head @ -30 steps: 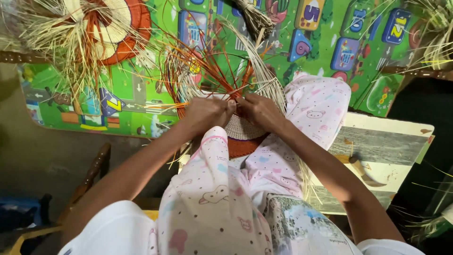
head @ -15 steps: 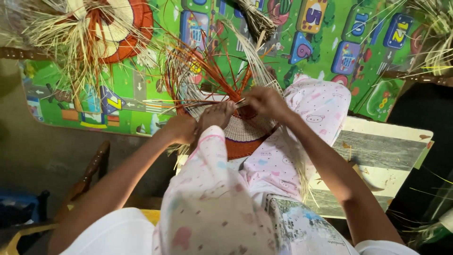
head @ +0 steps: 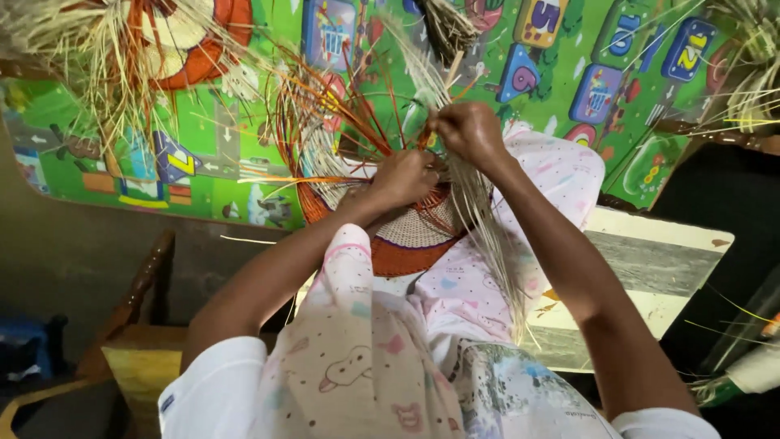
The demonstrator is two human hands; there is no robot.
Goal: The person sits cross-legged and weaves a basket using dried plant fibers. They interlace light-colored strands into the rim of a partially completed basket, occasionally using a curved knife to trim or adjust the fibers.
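Note:
A half-woven round basket [head: 406,236] of pale and orange-brown straw rests on my lap, loose orange strands fanning up and left from its rim. My left hand [head: 404,177] presses on the woven part near the rim, fingers closed on it. My right hand [head: 469,130] is raised above the basket and pinches a bundle of pale straw strands [head: 487,228] that hangs down over my right knee.
A colourful green play mat [head: 617,81] covers the floor ahead. Another straw piece with an orange ring [head: 175,41] lies at the top left, more straw [head: 756,73] at the top right. A painted wooden board [head: 650,268] sits under my right leg, a wooden chair [head: 138,301] at the left.
My right hand has lifted up and away from the basket, pulling the pale strands taut. My left hand stayed on the weave. The view has shifted closer.

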